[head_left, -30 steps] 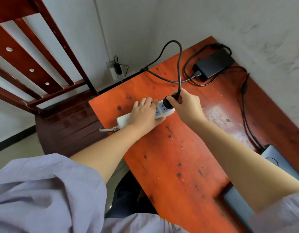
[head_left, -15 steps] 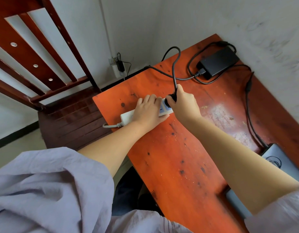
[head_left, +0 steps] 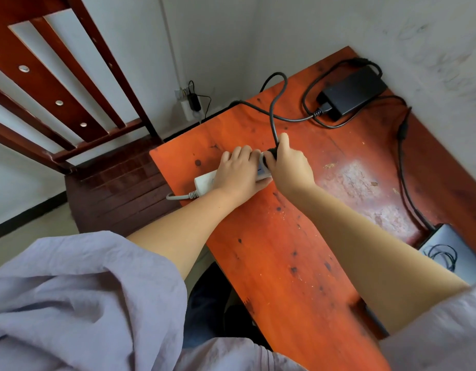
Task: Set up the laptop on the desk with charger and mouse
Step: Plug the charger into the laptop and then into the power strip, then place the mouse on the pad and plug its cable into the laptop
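Glossy scuffed wooden desk, matt black plastic charger.

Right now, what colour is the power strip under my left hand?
White, with a pale grey cord. The power strip shows best in the head view, beside the left hand.

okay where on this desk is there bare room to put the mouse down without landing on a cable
The widest bare patch of the desk lies between your two forearms, from the power strip toward the near edge. A second runs between the right hand and the cable leading to the laptop. The far corner is crowded: the charger brick sits among looped cord.
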Tool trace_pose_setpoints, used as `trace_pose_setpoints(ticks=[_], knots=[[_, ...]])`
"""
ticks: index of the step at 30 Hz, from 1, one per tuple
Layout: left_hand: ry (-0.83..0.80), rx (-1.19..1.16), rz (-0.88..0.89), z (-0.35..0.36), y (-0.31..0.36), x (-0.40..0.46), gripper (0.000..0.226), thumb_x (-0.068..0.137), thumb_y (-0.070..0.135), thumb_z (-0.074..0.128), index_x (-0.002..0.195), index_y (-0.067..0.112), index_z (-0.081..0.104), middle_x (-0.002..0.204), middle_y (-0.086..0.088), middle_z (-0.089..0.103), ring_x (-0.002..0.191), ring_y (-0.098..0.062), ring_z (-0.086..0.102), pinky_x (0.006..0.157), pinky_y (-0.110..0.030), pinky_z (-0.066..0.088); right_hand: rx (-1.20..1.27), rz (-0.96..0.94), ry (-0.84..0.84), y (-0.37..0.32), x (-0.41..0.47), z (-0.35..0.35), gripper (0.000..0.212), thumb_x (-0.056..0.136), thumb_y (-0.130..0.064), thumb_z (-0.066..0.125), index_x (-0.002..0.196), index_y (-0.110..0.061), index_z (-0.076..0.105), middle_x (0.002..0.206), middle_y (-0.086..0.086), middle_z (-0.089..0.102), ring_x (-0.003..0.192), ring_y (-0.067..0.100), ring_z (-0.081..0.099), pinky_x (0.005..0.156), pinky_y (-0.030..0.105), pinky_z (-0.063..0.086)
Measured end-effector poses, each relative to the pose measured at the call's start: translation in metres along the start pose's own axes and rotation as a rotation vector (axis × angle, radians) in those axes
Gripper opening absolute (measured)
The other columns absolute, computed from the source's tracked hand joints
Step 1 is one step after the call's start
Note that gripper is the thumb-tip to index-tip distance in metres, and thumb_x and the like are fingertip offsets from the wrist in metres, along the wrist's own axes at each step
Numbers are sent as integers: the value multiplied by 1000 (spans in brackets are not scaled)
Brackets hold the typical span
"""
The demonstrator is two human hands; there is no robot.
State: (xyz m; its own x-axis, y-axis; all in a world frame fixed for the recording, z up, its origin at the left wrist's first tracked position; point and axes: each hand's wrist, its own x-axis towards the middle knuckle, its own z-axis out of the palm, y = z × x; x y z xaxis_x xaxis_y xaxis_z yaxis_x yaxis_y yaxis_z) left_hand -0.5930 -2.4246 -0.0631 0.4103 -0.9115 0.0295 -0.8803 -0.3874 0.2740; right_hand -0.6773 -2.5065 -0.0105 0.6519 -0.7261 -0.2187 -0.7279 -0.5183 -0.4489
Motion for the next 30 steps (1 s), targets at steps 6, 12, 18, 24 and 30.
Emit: trace_pose_setpoints(ticks=[6, 12, 18, 24, 30], knots=[[-28, 18, -1, -3, 1, -1, 60, 84, 53, 50, 126, 11, 45, 118, -9, 54, 111, -27, 47, 92, -40, 35, -17, -28, -15, 4, 3, -3, 23, 95, -30, 42, 90, -14, 26, 67, 7, 48, 61, 29, 48, 48, 33, 35], [-150, 27, -53, -11, 6, -1, 62, 84, 51, 53, 131, 13, 38, 126, -8, 47, 118, -27, 42, 97, -40, 34, 174, -3, -144, 26, -11, -19, 28, 93, -30, 48, 112, -12, 38, 81, 10, 57, 73, 28, 55, 62, 40, 46], [192, -4, 258, -19, 26, -31, 31, 74, 24, 70, 100, 11, 58, 97, -10, 61, 86, -29, 57, 74, -39, 48, 220, 161, 145, 112, -69, -50, 28, 92, -25, 49, 118, -14, 46, 64, -3, 53, 68, 24, 54, 66, 36, 45], [-38, -53, 683, -14, 119, -13, 31, 71, 23, 72, 99, 15, 61, 92, -5, 64, 82, -26, 62, 75, -35, 47, 243, 437, 472, 183, -152, -77, 17, 89, -12, 48, 102, -17, 58, 60, -12, 48, 54, 11, 45, 59, 28, 35], [-327, -69, 1065, 8, 231, 6, 44, 85, 31, 54, 126, 15, 49, 124, -11, 53, 114, -30, 49, 93, -40, 39, 125, 733, 677, 224, -251, -82, 19, 88, -5, 49, 101, -8, 63, 98, 9, 63, 88, 25, 56, 78, 36, 44]])
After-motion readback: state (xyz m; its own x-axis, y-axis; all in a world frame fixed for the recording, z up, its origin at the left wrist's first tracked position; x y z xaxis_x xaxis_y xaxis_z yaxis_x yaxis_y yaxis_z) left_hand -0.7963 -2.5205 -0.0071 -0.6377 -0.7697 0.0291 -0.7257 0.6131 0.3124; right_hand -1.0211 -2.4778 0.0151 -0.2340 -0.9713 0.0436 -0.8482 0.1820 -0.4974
